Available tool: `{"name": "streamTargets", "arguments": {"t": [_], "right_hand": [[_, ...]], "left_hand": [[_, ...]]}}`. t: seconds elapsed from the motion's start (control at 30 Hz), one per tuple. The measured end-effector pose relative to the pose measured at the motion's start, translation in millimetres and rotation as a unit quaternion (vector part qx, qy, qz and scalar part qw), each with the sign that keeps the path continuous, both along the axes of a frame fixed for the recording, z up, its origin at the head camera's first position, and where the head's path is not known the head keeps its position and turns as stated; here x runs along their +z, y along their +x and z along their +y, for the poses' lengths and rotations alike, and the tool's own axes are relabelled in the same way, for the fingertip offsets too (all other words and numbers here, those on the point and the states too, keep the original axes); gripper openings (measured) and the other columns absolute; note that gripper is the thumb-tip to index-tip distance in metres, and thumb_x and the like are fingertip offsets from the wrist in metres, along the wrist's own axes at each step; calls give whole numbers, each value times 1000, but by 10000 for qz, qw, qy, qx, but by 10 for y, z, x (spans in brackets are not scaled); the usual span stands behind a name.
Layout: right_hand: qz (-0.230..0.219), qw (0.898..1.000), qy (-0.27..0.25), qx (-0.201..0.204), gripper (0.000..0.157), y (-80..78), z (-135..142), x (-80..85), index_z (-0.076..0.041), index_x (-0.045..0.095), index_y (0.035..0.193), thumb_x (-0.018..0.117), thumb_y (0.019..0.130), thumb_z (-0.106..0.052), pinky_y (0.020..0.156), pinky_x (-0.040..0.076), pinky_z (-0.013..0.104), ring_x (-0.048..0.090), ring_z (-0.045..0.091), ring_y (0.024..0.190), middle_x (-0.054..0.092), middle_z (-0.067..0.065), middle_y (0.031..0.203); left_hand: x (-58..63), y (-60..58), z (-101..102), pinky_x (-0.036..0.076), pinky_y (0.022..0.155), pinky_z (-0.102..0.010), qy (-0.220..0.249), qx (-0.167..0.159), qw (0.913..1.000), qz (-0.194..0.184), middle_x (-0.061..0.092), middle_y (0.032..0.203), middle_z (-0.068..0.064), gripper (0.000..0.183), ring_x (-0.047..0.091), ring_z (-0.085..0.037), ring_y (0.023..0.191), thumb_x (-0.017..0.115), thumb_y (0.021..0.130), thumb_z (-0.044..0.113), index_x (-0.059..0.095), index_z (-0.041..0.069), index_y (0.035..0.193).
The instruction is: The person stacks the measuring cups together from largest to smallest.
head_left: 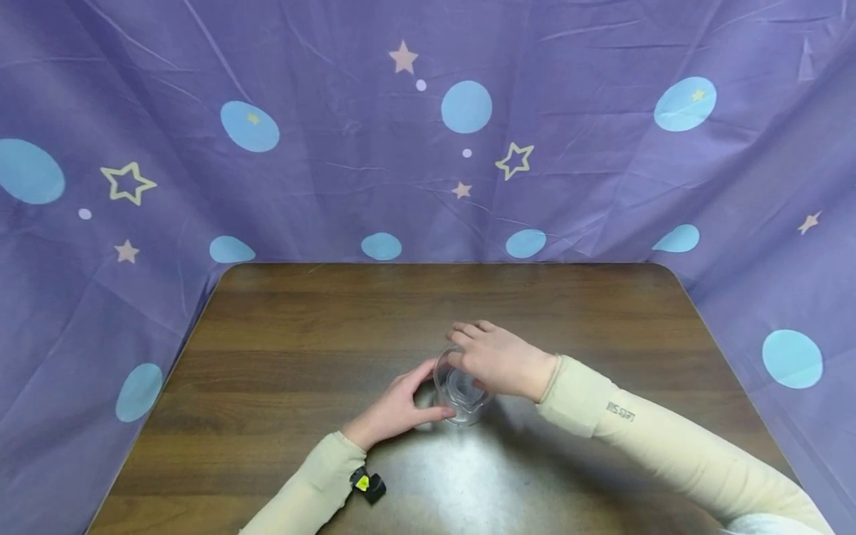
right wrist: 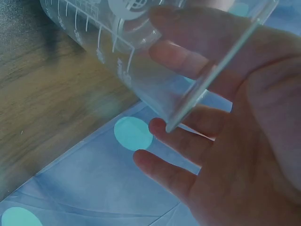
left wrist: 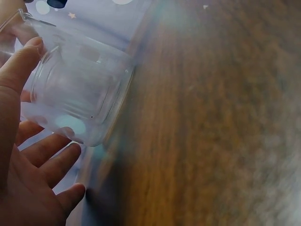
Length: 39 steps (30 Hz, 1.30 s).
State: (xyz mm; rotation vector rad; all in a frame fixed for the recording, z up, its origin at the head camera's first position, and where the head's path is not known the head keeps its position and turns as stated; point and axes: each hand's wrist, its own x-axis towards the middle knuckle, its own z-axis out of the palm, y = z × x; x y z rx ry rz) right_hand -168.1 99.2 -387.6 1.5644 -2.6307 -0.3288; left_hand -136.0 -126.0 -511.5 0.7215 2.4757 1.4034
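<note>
A clear beaker (head_left: 463, 417) stands on the wooden table, and white measuring marks show on its wall in the right wrist view. Down inside it sits a smaller clear glass vessel (left wrist: 75, 87). My left hand (head_left: 396, 407) holds the beaker from the left, thumb on the near side and fingers around the far side. Over the mouth is my right hand (head_left: 504, 360), its thumb and forefinger reaching inside, tips close to the smaller vessel's rim with a gap between them. The other right fingers (right wrist: 169, 172) extend outside the beaker's rim.
The brown table (head_left: 301, 327) has rounded far corners. A purple curtain (head_left: 334, 148) with blue dots and stars surrounds it on the back and both sides. A black strap piece (head_left: 368, 484) with a yellow mark hangs at the left sleeve.
</note>
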Motion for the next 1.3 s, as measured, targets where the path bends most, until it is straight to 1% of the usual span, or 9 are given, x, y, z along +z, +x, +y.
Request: {"name": "streamTargets", "arguments": {"t": [0.17,0.3,0.53,0.73,0.93,1.0,1.1,1.17,1.3], "right_hand": [[-201,9996,-172,-33,44,0,61,55,-20,74,119,91,80,-30,108,49,48,56,33,135,64,12,140],[-210,9988,-452,14,39,9,144,118,-19,74,116,89,83,-32,108,49,48,57,32,135,65,13,139],[-99,9935,-1077,369,24,67,321,199,-14,70,103,82,90,-30,101,54,46,64,29,123,67,14,134],[-9,9881,-1494,362,26,108,484,185,-14,68,107,83,89,-26,102,54,46,64,28,122,68,11,130],[301,9803,-1905,423,24,129,626,70,-11,68,103,83,87,-20,102,54,46,65,29,120,70,11,124],[382,9768,-2076,361,23,143,670,24,-11,68,103,82,87,-20,102,54,47,66,31,120,71,12,123],[444,9720,-2305,127,21,168,731,-42,-10,68,103,80,88,-20,103,53,48,65,34,121,70,13,123],[463,9689,-2430,-102,22,188,761,-94,-8,69,109,76,90,-20,105,52,50,64,35,123,70,14,125],[557,9618,-2622,-547,34,246,792,-219,-5,68,127,62,100,-25,108,48,54,59,39,129,67,17,131]], "left_hand": [[24,4,2,40,118,-51,-20,-12,10000,-52,55,153,0,82,51,-23,141,85,87,42,45,27,156],[35,2,5,40,117,-51,16,-13,10000,-61,57,152,0,80,52,-23,139,85,87,41,46,27,155],[18,-3,11,40,118,-51,62,-41,10000,-61,57,152,1,80,51,-23,141,85,87,41,47,25,155],[-5,1,12,39,118,-50,126,-66,9999,-45,58,151,2,78,51,-23,141,85,87,40,48,24,154],[-13,4,10,38,119,-49,111,-13,9999,-38,58,151,4,78,50,-21,142,85,87,40,49,25,153],[-11,9,13,38,119,-49,85,-9,10000,-10,58,150,4,78,50,-21,142,85,87,41,49,25,154],[-14,10,16,38,119,-49,49,-8,10000,47,58,151,4,77,51,-22,142,85,87,41,49,24,153],[-17,9,19,38,119,-49,43,-4,10000,76,58,151,3,77,51,-23,142,85,87,40,49,23,153],[-12,10,27,36,120,-49,43,-2,10000,40,58,151,3,78,49,-22,143,85,87,40,49,23,154]]}}
